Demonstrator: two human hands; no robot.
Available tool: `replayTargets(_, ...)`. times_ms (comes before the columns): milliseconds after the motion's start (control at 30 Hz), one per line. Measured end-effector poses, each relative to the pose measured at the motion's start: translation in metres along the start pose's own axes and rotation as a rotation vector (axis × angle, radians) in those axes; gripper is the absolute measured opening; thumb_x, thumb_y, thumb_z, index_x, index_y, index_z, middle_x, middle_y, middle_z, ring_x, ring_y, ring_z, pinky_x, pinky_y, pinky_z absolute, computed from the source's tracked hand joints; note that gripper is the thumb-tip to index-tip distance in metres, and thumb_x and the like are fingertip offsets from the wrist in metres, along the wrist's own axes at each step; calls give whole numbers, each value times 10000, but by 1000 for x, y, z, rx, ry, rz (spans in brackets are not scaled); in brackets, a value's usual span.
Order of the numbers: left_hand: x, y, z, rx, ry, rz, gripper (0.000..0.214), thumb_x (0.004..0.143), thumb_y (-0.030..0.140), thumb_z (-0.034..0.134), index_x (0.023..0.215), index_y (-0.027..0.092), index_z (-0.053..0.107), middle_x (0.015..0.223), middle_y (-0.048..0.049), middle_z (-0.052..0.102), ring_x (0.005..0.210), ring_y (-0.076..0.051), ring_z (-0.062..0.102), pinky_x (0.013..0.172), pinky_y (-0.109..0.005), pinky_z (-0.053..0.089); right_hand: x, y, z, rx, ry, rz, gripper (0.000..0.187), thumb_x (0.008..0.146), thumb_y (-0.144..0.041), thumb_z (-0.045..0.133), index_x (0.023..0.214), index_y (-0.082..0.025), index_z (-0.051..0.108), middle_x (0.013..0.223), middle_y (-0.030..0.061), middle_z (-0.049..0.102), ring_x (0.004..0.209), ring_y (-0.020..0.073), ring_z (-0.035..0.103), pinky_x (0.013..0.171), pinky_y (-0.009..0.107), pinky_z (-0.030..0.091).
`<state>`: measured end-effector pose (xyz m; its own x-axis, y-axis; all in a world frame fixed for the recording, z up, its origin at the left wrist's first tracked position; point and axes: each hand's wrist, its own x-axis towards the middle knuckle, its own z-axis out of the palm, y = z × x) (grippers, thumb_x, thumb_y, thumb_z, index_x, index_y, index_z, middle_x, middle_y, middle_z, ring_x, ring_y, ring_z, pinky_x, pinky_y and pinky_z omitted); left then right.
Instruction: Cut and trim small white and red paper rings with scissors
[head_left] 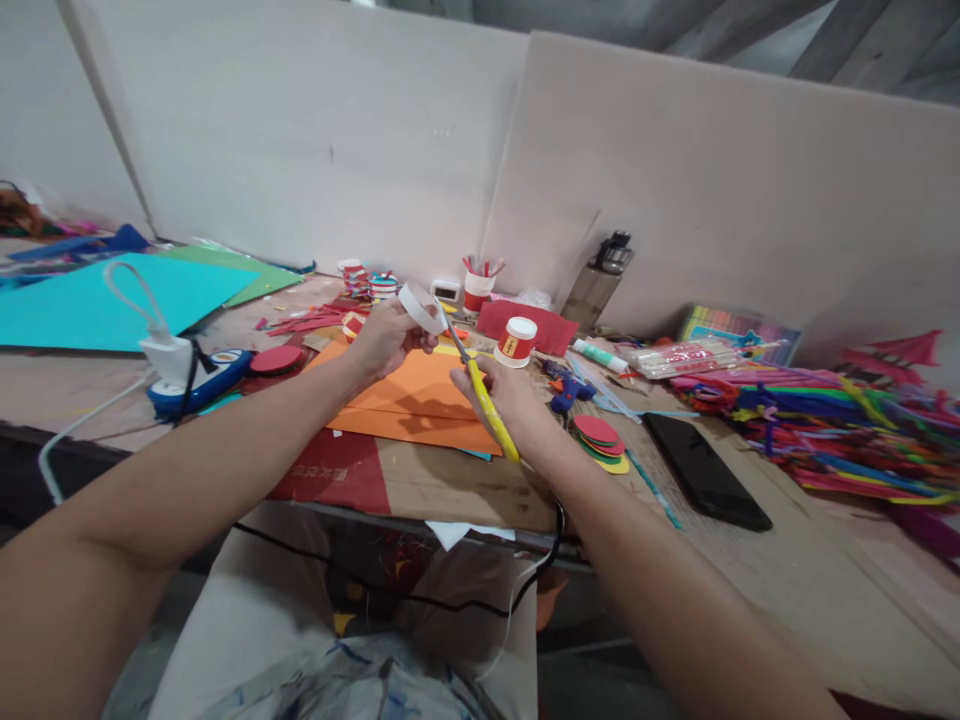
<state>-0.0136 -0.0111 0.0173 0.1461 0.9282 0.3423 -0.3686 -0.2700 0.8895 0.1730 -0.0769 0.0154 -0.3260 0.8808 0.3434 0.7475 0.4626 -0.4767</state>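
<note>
My left hand (384, 340) is closed on a curved white band (421, 308), which looks like a ring of paper or a cut cup rim. Yellow-handled scissors (487, 405) are in my right hand (517, 400), their blades pointing up and away beside the white band. Whether the blades touch the band I cannot tell. Beneath both hands lie orange sheets (420, 400) on a cardboard piece (465, 488). Just beyond my right hand stands a red and white paper cup (517, 342), and a red paper piece (555, 328) lies behind it.
To the right are a blue glue gun (570, 388), coloured paper discs (600, 440), a black phone (705, 470) and a pile of pipe cleaners (840, 430). A bottle (596, 285) stands at the back. On the left lie a turquoise sheet (112, 300) and a blue power strip (202, 385) with cords.
</note>
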Motion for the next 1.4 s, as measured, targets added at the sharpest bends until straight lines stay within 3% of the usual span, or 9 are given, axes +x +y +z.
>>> replayTargets(633,-1,5,3,-29,7,-30,264,609,238,759,667,146,518,609,24,565,447,-52,511,406,-179,387,-2,-2,-3,26,-50,72,394,910,-576,459,787,-213,546,611,-8,560,532,117,481,507,241,276)
replayTargets(900,-2,6,2,9,26,-8,275,669,316,739,692,147,524,610,8,599,464,-63,536,440,-183,415,-1,-1,-1,25,-37,81,412,905,-593,463,827,-211,595,596,-3,554,527,129,488,507,248,302)
replayTargets(1233,-1,4,2,-9,18,-2,248,615,236,758,679,139,539,604,9,605,461,-60,538,436,-179,412,-2,-1,1,36,-10,34,413,899,-592,459,750,-214,532,643,-19,523,572,115,432,542,253,289)
replayTargets(1400,0,1,0,-10,5,-1,229,601,211,751,667,137,544,603,13,598,459,-54,529,432,-179,402,-2,-3,-1,44,-37,77,399,899,-588,462,765,-218,526,605,-18,526,542,119,459,521,248,285)
